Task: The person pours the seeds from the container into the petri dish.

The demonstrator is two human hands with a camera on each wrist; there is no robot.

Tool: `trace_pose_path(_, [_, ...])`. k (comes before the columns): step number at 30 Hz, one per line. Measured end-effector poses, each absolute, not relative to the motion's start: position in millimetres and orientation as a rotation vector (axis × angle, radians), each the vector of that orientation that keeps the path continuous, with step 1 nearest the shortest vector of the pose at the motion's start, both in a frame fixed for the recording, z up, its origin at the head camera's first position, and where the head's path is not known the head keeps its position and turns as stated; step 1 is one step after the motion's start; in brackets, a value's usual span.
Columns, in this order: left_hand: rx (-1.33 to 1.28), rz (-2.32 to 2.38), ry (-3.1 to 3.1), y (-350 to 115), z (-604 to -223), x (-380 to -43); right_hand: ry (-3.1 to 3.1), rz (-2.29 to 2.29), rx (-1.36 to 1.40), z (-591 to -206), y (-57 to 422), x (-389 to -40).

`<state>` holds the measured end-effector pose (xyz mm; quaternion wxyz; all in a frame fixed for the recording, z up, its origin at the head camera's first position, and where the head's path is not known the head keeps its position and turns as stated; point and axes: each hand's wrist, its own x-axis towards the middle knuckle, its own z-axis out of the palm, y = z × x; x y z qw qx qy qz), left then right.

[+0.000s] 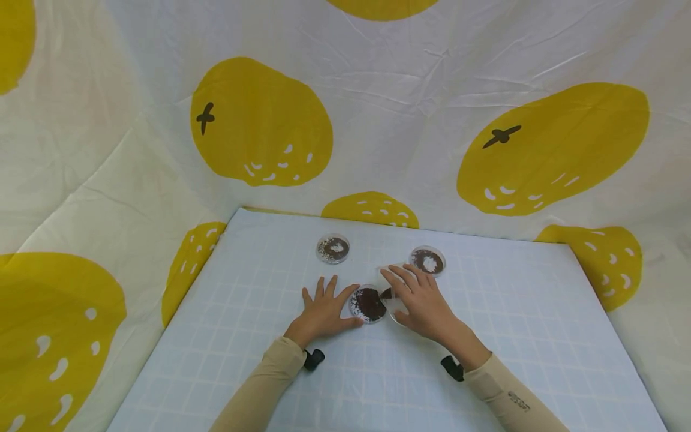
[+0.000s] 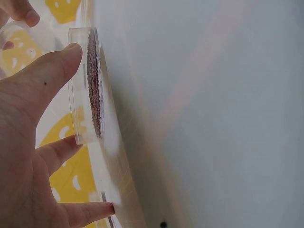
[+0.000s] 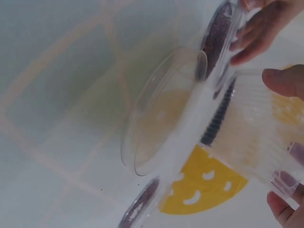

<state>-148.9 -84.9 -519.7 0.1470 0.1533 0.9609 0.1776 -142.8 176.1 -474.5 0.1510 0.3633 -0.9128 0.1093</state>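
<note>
My left hand (image 1: 322, 315) grips a round clear petri dish (image 1: 369, 303) by its rim, thumb and index finger on opposite sides, the other fingers spread. Dark brown granules cover most of its white bottom. A clear ribbed plastic cup (image 3: 254, 128) is in my right hand (image 1: 426, 306), tilted with its mouth toward the dish. Dark granules (image 3: 219, 114) lie in the cup near the mouth. Under the right hand, beside the dish, lies a clear round lid or shallow dish (image 3: 164, 114), mostly hidden in the head view.
Two more petri dishes stand farther back, one at left (image 1: 325, 247) and one at right (image 1: 420, 259), each with dark granules around a pale middle. A white cloth with yellow fruit shapes (image 1: 388, 132) hangs behind the pale checked tabletop (image 1: 534, 336).
</note>
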Motion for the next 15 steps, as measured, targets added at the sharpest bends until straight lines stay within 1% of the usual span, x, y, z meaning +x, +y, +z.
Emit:
trace_pose_path(8, [0.449, 0.520, 2.763, -85, -519, -148, -2.647, 0.620, 0.895, -481, 188, -146])
trace_pose_path(15, [0.451, 0.522, 2.763, -86, -522, -148, -2.633, 1.044, 0.722, -489, 204, -145])
